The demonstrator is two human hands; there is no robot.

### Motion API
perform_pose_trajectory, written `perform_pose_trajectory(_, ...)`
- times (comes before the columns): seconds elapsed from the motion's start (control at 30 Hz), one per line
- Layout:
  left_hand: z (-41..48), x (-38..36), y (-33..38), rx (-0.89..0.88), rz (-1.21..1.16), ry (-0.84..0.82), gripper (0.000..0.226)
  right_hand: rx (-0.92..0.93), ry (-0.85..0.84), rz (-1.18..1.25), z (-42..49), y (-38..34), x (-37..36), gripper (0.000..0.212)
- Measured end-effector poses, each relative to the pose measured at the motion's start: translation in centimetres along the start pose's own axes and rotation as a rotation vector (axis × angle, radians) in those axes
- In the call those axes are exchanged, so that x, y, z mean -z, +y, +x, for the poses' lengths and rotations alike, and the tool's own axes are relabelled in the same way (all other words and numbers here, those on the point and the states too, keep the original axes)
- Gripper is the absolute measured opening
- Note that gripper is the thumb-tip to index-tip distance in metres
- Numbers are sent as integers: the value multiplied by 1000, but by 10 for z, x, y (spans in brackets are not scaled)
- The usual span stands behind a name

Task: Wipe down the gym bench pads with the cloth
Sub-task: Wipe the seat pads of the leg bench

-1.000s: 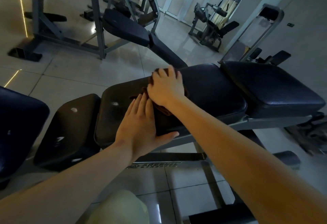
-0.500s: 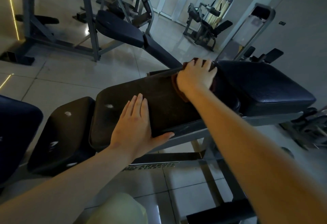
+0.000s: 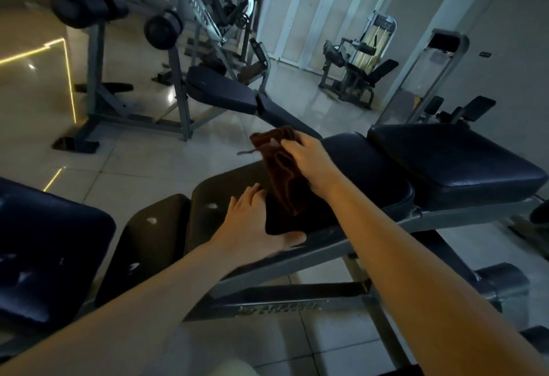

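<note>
I see the brown cloth (image 3: 282, 185) lying across the middle bench pad (image 3: 365, 164), its far end raised above the pad's back edge. My right hand (image 3: 309, 164) grips it, fingers curled on the fabric. My left hand (image 3: 252, 221) rests flat just beside it, fingers straight, thumb at the near edge.

Your right grip (image 3: 312, 164) back from right end of bench pad (image 3: 371, 167) to its middle. Cloth (image 3: 282, 179) no longer bunched flat under palm: lifted, hanging long, lower end reaching your left grip (image 3: 249, 221).
</note>
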State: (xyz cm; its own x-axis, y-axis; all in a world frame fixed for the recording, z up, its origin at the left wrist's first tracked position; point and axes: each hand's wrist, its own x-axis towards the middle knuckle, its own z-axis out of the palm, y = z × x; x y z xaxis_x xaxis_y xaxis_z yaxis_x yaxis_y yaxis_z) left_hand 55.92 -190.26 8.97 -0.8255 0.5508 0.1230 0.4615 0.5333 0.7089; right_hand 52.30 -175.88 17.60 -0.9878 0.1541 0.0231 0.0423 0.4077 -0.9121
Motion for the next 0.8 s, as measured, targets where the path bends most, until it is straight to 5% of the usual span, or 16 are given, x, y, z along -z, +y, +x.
perform_pose_trajectory(0.07,1,21,1,61,-192,28,94,-68,4,286,-3,-4,10,20)
perform_pose_trajectory(0.27,16,79,3,110,-571,254,40,6,-247,388,-3,2,9,36)
perform_pose_trajectory(0.47,23,114,3,69,-555,397,35,175,-422,615,7,-4,-2,50)
perform_pose_trajectory(0.6,18,133,6,12,-453,339,11,263,-489,607,15,-7,-1,35)
perform_pose_trajectory(0.73,18,147,10,20,-470,280,19,205,-464,655,22,-1,-7,81)
perform_pose_trajectory(0.8,20,153,13,45,-491,282,21,183,-463,674,23,0,-12,79)
